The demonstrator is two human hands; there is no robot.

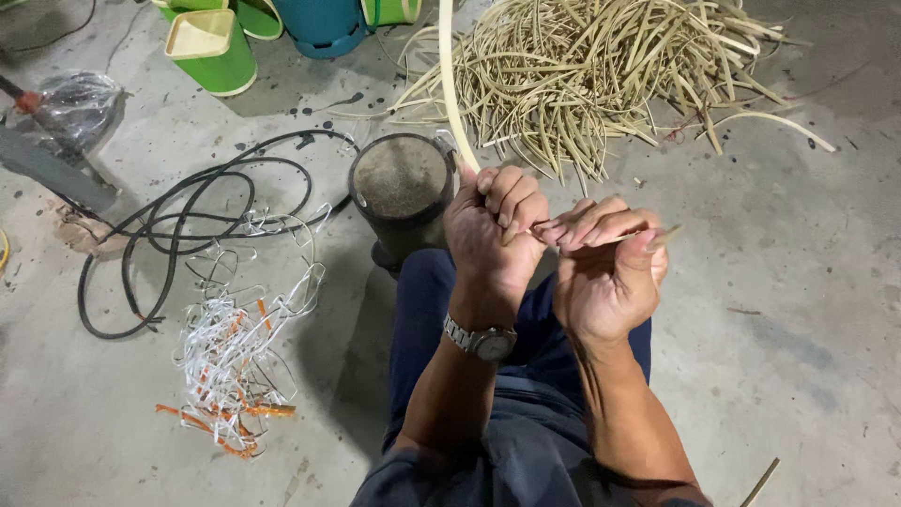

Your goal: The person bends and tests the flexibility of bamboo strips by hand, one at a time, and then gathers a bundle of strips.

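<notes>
My left hand (pixel 493 230) is closed around a long pale cane strip (pixel 449 84) that curves up and away past the top of the view. A metal watch (pixel 483 341) sits on that wrist. My right hand (pixel 608 268) is right beside it, fingers pinched on the strip's short lower end, which pokes out to the right past my thumb. Both hands are held above my knee in dark blue trousers (pixel 427 310). A big loose heap of similar pale cane strips (pixel 601 70) lies on the concrete floor beyond the hands.
A dark round bucket (pixel 401 188) with greyish contents stands just left of my hands. Black hose (pixel 188 221) coils at left, with tangled white and orange plastic strapping (pixel 235 357) below it. Green bins (pixel 211 47) and a blue container (pixel 324 23) stand at the back.
</notes>
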